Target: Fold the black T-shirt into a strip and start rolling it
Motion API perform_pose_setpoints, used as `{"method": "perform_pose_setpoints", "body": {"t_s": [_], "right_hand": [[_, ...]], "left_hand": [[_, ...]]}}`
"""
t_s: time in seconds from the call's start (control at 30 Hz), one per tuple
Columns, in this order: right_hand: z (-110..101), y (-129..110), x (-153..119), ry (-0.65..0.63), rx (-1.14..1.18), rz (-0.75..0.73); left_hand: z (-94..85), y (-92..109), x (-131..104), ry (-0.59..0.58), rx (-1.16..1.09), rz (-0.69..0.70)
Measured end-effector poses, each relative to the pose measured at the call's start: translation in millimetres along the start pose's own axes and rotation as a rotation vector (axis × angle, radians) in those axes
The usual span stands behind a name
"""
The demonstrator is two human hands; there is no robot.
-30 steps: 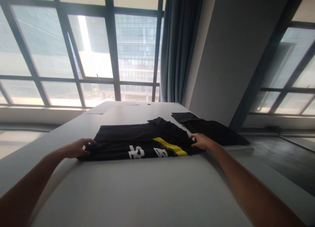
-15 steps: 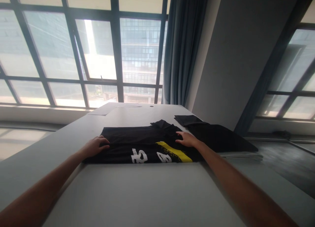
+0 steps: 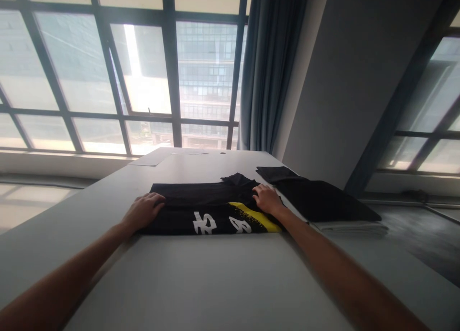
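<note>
Folded black shirt mid-desk, long axis left-right. Left hand flat on left end, right hand flat on right end; fingers spread, pressing, gripping nothing. Dark stack near right edge.

Both arms stretched forward, elbows near straight, forearms bare. Left hand palm down, fingers loosely spread, flat on the left end of the black shirt. Right hand palm down too, fingers together and pointing up-left, pressing the shirt's right end just above its yellow stripe. Hands well apart, roughly level, the right one slightly farther out.
</note>
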State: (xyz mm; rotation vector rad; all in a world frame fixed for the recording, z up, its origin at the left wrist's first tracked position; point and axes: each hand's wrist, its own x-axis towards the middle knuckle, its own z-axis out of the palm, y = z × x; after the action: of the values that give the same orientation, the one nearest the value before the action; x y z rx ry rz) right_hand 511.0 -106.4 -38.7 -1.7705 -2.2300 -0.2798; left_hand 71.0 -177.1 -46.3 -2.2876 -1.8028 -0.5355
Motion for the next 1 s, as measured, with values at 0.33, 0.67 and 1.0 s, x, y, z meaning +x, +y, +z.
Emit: {"method": "perform_pose_setpoints", "body": {"t_s": [0.33, 0.67, 1.0], "right_hand": [[20, -100, -7, -0.351, 0.271, -0.402], [23, -90, -16, -0.344, 0.217, -0.376], [32, 5, -10, -0.363, 0.182, 0.043]], "left_hand": [[47.3, 89, 42, -0.395, -0.207, 0.332], [55.0, 51, 42, -0.392, -0.103, 0.065], [51.0, -41, 37, -0.338, 0.008, -0.149]]}}
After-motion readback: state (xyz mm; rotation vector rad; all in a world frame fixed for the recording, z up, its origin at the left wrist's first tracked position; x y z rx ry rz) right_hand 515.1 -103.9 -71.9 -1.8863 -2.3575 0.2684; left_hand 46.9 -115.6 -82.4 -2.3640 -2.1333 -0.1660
